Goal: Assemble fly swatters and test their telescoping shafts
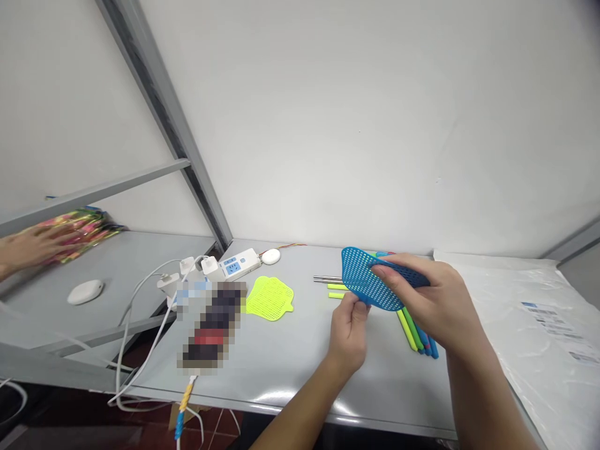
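Note:
A blue perforated fly swatter head (363, 280) is held above the table, tilted. My right hand (434, 294) grips its right side, thumb on the near face and fingers behind. My left hand (348, 334) is closed at the head's lower edge, thumb up; its fingers hide whatever part they pinch. Behind and below the head lie thin metal rods (323, 279) and yellow tube ends (336, 295). Green and blue handles (412, 328) lie under my right hand, partly covered. To the left, yellow-green swatter heads (270, 299) rest flat, overlapping.
A white power strip (241, 264) with plugs and cables stands at the back left, beside a round white puck (270, 256). A blurred-out device (213, 328) lies near the front. White plastic packaging (525, 312) covers the right side. Another person's hand (40, 247) touches colourful packets at far left.

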The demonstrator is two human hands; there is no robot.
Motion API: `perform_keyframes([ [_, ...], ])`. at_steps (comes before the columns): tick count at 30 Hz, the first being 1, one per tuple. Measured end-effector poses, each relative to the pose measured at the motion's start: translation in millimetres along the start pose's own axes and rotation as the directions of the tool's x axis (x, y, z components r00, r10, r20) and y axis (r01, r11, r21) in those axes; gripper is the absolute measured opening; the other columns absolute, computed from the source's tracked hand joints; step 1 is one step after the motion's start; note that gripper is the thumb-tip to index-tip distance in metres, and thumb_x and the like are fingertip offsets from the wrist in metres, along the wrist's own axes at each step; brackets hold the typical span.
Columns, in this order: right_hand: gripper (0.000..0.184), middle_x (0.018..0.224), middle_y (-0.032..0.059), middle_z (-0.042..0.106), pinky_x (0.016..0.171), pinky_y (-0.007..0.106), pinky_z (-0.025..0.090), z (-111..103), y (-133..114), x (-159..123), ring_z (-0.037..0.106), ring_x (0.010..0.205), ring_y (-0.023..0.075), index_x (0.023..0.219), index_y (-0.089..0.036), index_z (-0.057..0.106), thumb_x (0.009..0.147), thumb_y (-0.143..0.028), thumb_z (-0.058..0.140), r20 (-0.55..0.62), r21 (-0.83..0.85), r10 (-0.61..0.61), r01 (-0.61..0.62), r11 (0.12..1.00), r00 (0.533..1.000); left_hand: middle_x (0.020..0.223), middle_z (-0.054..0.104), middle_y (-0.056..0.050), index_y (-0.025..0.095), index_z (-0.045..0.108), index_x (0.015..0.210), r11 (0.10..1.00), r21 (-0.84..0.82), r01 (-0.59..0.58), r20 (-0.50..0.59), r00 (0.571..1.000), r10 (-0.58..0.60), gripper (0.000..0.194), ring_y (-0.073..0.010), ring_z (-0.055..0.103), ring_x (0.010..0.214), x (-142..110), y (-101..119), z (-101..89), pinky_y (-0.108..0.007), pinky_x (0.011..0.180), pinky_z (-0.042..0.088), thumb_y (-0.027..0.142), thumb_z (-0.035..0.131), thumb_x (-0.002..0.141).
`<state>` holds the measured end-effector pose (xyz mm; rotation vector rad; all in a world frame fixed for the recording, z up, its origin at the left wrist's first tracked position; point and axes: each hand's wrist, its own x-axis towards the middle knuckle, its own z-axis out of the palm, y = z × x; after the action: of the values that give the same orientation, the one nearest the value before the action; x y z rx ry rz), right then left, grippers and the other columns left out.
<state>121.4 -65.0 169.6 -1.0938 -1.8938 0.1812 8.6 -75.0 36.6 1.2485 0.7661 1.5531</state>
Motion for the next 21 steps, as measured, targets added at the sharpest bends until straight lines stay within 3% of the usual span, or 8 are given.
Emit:
perform_keyframes([
  [9, 0.016, 0.075, -0.0006, 0.07, 0.052, 0.021, 0.047, -3.6, -7.7, -7.4, 0.066, 0.07, 0.0151, 0.083, -0.024, 0.071, 0.088, -0.033, 0.059, 0.031, 0.041, 0.055, -0.056, 0.998, 0.998, 0.073, 0.042, 0.002, 0.019, 0.049, 0.084, 1.0, 0.031, -0.007, 0.01, 1.0, 0.007, 0.026, -0.0106, 0.037, 0.064, -10.9, -15.2, -4.6, -0.025, 0.059, 0.032, 0.039, 0.038, 0.097],
  [13, 0.015, 0.08, 0.0003, 0.07, 0.055, 0.022, 0.049, -1.2, -2.4, -7.0, 0.066, 0.073, 0.0158, 0.082, -0.023, 0.07, 0.084, -0.037, 0.064, 0.084, 0.164, 0.173, -0.185, 0.969, 0.981, 0.073, 0.042, 0.002, 0.02, 0.048, 0.085, 0.997, 0.081, -0.009, -0.004, 1.0, 0.009, 0.026, -0.0115, 0.038, 0.065, -12.0, -18.3, -7.2, -0.025, 0.06, 0.032, 0.04, 0.038, 0.097],
  [16, 0.017, 0.086, 0.0011, 0.07, 0.063, 0.023, 0.053, 13.3, 7.2, -14.8, 0.066, 0.079, 0.0168, 0.086, -0.022, 0.069, 0.081, -0.038, 0.068, 0.109, 0.351, 0.25, -0.272, 0.896, 0.962, 0.073, 0.042, 0.002, 0.02, 0.049, 0.086, 0.99, 0.141, 0.0, -0.022, 1.0, 0.003, 0.025, -0.0122, 0.038, 0.065, -13.0, -18.6, -9.5, -0.026, 0.061, 0.033, 0.04, 0.038, 0.097],
  [21, 0.021, 0.092, 0.0007, 0.07, 0.077, 0.029, 0.055, 46.1, 13.9, -29.1, 0.066, 0.086, 0.0169, 0.098, -0.023, 0.066, 0.082, -0.036, 0.068, 0.015, 0.647, 0.411, -0.323, 0.691, 0.911, 0.073, 0.045, 0.002, 0.019, 0.048, 0.091, 0.973, 0.229, 0.042, 0.014, 0.999, -0.047, 0.025, -0.0122, 0.038, 0.064, -18.3, -15.3, -12.2, -0.026, 0.061, 0.032, 0.039, 0.034, 0.098],
])
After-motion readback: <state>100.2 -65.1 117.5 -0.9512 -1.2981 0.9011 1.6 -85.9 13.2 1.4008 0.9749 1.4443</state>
